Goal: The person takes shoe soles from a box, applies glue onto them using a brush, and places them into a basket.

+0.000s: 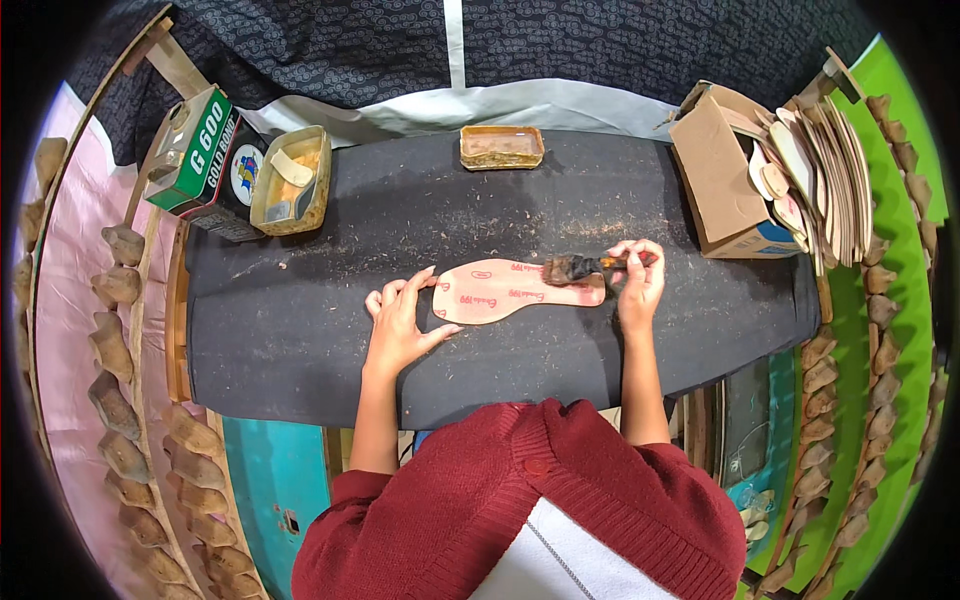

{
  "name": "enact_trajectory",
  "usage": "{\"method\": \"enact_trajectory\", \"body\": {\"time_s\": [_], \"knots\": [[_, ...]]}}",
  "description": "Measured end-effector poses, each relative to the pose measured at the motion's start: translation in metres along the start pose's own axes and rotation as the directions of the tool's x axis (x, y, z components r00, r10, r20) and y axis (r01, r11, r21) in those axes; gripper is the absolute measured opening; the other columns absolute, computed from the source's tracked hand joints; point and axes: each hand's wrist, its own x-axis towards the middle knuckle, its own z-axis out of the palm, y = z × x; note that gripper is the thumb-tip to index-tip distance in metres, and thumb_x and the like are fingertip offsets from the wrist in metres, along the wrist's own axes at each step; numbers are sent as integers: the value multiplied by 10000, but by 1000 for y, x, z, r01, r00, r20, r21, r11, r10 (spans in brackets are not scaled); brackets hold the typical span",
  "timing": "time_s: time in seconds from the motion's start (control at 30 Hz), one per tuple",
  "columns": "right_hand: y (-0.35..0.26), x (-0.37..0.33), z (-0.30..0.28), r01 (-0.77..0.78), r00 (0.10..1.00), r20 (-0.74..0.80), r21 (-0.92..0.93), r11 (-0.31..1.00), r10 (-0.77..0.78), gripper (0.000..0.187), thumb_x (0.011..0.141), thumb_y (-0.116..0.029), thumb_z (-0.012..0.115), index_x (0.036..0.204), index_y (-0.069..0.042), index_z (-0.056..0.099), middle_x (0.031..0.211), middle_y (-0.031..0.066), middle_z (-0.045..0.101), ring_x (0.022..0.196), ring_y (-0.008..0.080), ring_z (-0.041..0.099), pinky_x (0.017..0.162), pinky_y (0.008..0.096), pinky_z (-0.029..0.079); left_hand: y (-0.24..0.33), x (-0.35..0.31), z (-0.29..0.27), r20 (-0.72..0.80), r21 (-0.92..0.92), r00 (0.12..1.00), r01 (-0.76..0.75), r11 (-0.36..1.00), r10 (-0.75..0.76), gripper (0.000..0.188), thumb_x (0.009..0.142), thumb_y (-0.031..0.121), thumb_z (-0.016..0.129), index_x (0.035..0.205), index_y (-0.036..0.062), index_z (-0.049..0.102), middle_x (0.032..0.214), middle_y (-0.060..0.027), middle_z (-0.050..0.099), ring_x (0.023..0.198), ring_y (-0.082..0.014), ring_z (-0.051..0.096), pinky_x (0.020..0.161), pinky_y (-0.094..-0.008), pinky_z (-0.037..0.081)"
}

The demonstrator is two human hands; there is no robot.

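Observation:
A pink shoe insole (500,291) with red printing lies flat on the dark cloth of the table, its broad end to the left. My left hand (401,322) is at that broad end, thumb and fingers spread around the rim, with the fingertips at or beside the edge. In my right hand (640,280) is a brush (575,268), gripped by its handle. The dark bristles reach left over the narrow end of the insole and hide part of its upper edge. Whether the bristles press on the surface I cannot tell.
Pale shavings are scattered over the dark table cloth (330,330). A yellowish tub (265,215) with scrapers stands beside a green-and-black can (195,165). A shallow amber dish (500,150) sits at the back. At right, a cardboard box (715,175) holds sole-shaped pieces. Racks of shoe lasts (112,345) flank the table.

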Motion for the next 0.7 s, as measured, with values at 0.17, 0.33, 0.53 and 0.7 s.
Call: {"method": "enact_trajectory", "body": {"time_s": [0.17,0.33,0.53,0.7], "knots": [[-6,5,-24,23,995,-97,-81,996,-31,81,868,-125,401,930,-73,403,854,58,525,711,70,482,502,152,349,1,1,-1,-4,-14,1000,-4,1000,3,840,488,351,758,1186,89,370,1041,-16,559,991,-212,419,861,-388,209],[-12,6,-33,19,988,-148,-97,995,-34,69,868,-128,401,914,-78,402,845,54,521,696,64,471,496,152,339,2,1,0,5,-2,1000,-10,1000,10,829,507,346,749,1195,88,363,1041,-17,558,996,-214,419,864,-394,205],[-7,-5,-6,-10,996,-93,18,1000,11,89,865,-132,416,930,-74,401,857,67,518,761,97,494,522,164,381,3,1,0,-3,-4,1000,-7,1000,7,811,518,340,744,1190,87,367,1038,-23,559,993,-218,423,858,-392,209],[-2,-9,-7,50,997,-58,-27,998,-52,79,862,-123,411,913,-64,397,858,77,515,718,93,484,514,171,382,4,1,0,-17,-6,1000,-12,1000,12,780,538,339,733,1186,86,377,1029,-23,558,974,-214,429,843,-387,220]]}}
